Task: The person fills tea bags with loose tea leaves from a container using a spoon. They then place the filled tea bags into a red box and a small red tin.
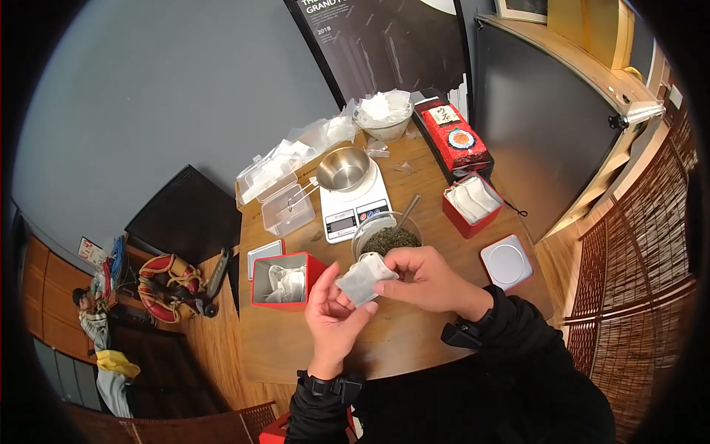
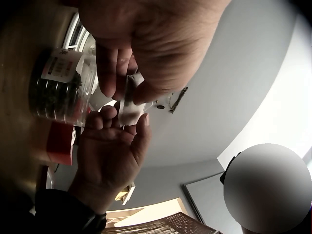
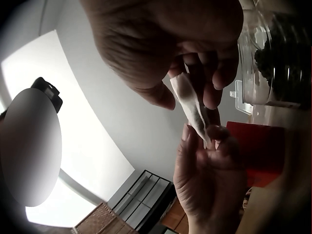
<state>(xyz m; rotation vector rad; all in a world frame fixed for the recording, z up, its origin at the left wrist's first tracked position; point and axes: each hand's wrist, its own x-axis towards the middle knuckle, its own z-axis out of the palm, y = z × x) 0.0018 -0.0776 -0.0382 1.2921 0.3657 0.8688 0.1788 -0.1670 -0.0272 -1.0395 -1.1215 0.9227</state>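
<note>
A white tea bag (image 1: 361, 282), with darker contents showing through its lower part, is between my two hands above the front of the table. My left hand (image 1: 334, 320) holds it from the left, fingers behind it and thumb at its lower edge. From the right, my right hand (image 1: 429, 281) pinches the bag's upper side between thumb and fingers. Edge-on, the bag (image 3: 191, 105) looks slim in the right wrist view. Just beyond the hands stands a clear jar (image 1: 386, 235) of dark green tea leaves with a spoon in it.
Left of my hands is an open red tin (image 1: 306, 260) holding tea bags; another filled red tin (image 1: 473, 211) stands right, near a lid (image 1: 506, 261). Behind the jar, a steel pan (image 1: 344, 170) sits on a white scale (image 1: 356, 214). A red tea package (image 1: 455, 137) and glass bowl (image 1: 384, 127) stand farther back.
</note>
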